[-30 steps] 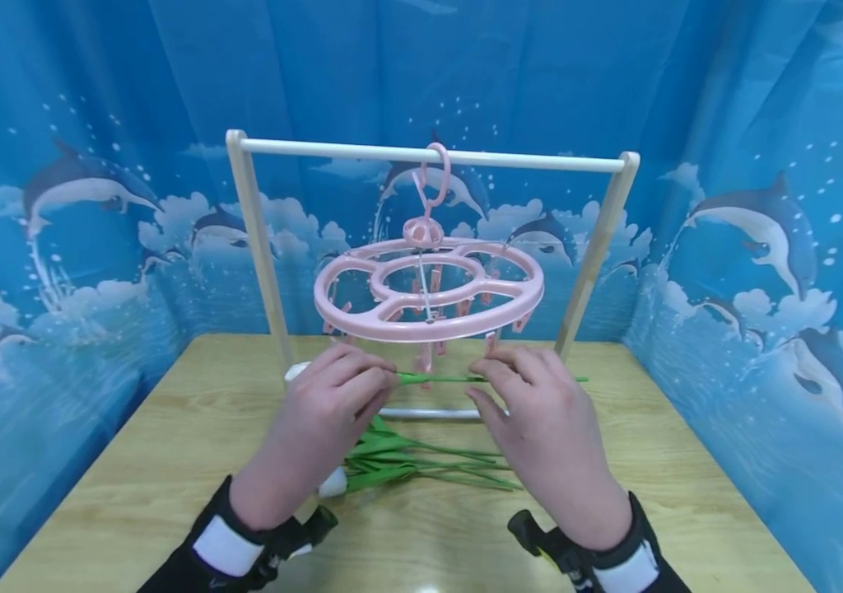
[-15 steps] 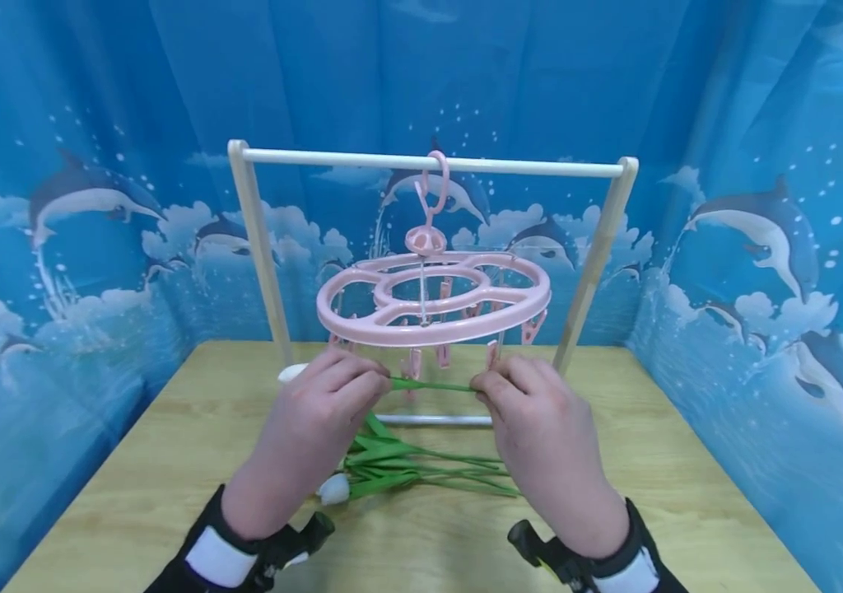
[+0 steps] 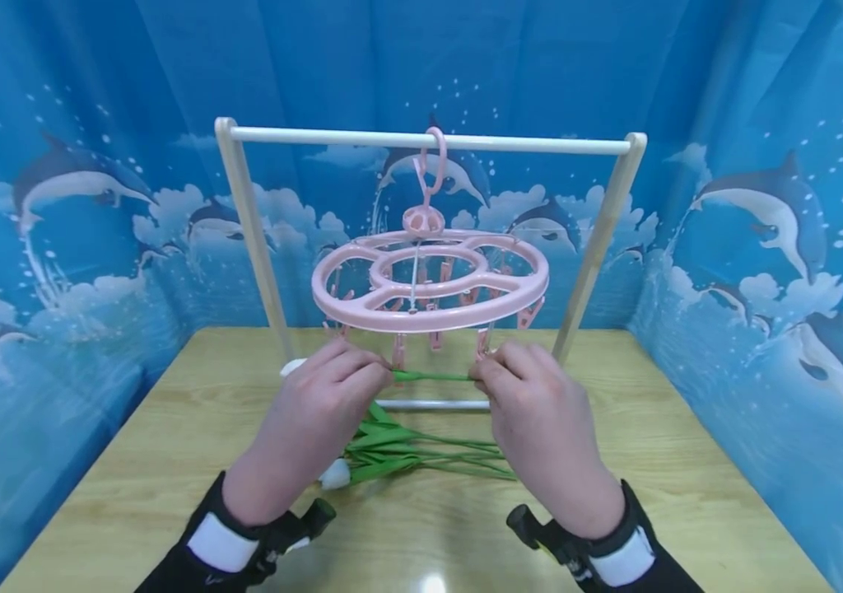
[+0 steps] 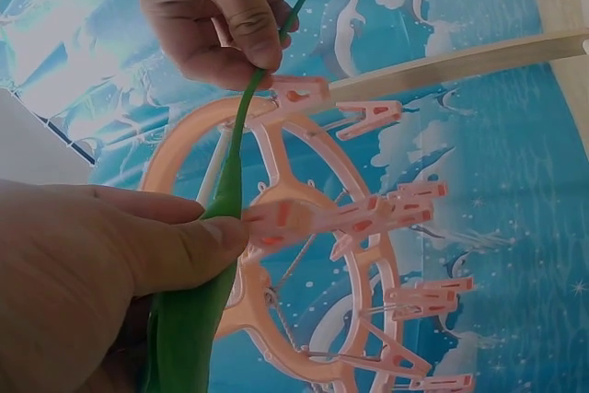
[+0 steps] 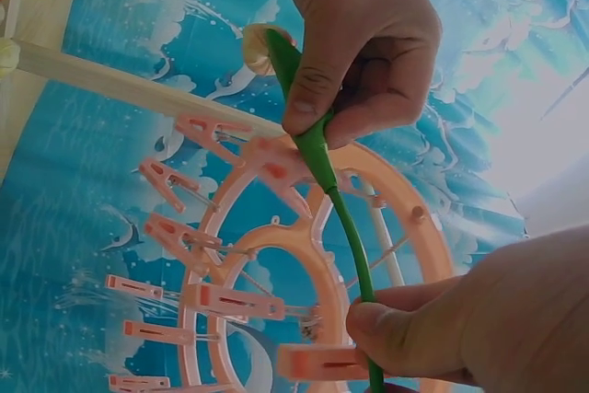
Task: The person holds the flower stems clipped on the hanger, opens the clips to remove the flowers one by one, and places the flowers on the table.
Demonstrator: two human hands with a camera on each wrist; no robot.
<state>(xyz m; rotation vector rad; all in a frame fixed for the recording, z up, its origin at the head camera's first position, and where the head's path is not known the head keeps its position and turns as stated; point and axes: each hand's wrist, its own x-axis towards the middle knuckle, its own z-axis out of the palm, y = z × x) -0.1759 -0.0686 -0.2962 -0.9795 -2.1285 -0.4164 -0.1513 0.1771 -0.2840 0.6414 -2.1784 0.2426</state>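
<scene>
A white artificial tulip (image 5: 262, 48) with green leaves is held level below the pink hanger (image 3: 362, 317). My left hand (image 3: 325, 403) pinches it by the leaves near the flower, as the left wrist view shows on the green leaf (image 4: 198, 319). Further along, my right hand (image 3: 540, 436) pinches the thin stem (image 5: 352, 232) between thumb and index finger. A pink clothespin (image 5: 317, 363) hangs right at the right fingertips. Several other clothespins (image 4: 391, 209) dangle from the hanger rings. In the head view the stem's far end is hidden by the right hand.
The hanger hooks over the white bar (image 3: 318, 136) of a wooden stand (image 3: 247, 214). Below the hands, more tulips (image 3: 399, 449) lie on the wooden table (image 3: 614, 428), stems to the right. A blue dolphin-print curtain (image 3: 95, 272) surrounds the table's back and sides.
My right thumb and fingers, apart around the stem a second ago, have come together on it. The hanger has turned slightly. My left hand keeps its grip on the tulip.
</scene>
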